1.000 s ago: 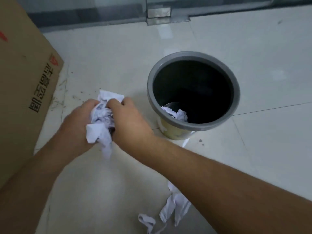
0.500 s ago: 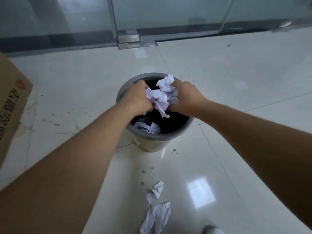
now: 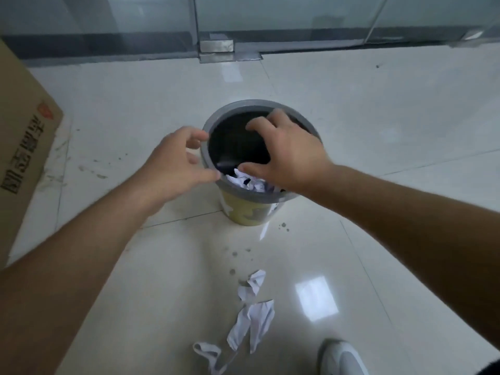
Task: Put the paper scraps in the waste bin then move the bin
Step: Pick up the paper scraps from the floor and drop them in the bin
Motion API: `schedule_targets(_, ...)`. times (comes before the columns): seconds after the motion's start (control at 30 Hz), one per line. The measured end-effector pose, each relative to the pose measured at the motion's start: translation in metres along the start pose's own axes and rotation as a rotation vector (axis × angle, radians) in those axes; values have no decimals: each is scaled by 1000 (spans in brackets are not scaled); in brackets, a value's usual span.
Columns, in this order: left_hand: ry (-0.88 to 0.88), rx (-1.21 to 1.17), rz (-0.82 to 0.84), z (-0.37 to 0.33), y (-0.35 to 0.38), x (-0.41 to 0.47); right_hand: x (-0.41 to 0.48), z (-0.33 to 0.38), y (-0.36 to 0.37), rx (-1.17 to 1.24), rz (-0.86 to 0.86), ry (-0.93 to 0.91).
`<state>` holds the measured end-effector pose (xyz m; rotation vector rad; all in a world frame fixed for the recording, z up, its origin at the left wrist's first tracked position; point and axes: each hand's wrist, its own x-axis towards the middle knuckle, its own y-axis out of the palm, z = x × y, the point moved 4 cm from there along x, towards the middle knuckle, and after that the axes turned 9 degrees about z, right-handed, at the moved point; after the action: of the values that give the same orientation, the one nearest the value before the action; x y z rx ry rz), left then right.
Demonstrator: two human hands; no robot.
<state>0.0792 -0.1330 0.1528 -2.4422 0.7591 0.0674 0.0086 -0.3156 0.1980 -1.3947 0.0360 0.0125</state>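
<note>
A round waste bin with a grey rim and yellow body stands on the tiled floor at the centre. Crumpled white paper lies inside it near the front wall. My left hand hovers at the bin's left rim, fingers spread and empty. Over the bin's mouth, my right hand is also spread with nothing in it. Several white paper scraps lie on the floor in front of the bin, near my foot.
A large cardboard box stands at the left edge. Glass doors with a metal floor fitting run along the back. My white shoe shows at the bottom right. Small dark spots mark the tiles by the bin.
Both hands carried a wad of crumpled paper from the left to above the bin and let it go; the paper now lies inside and both hands are spread empty.
</note>
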Motion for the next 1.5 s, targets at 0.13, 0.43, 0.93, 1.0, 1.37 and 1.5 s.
schedule_targets(0.13,-368,14,264,99,39,-84,-39,75,53,19,229,-519)
schedule_targets(0.43,-564,259,604,207,170,-217,-126,5,228,53,756,-36)
schedule_targets(0.93,-336,209,513,214,263,-179,-188,34,292,394,865,258)
schedule_targets(1.0,-393,83,488,212,266,-174,-181,38,290,485,855,318)
schedule_targets(1.37,-264,200,-25,106,90,-90,-42,86,168,632,375,114)
schedule_targets(1.5,-124,217,-158,39,18,-63,10,111,83,536,174,-54)
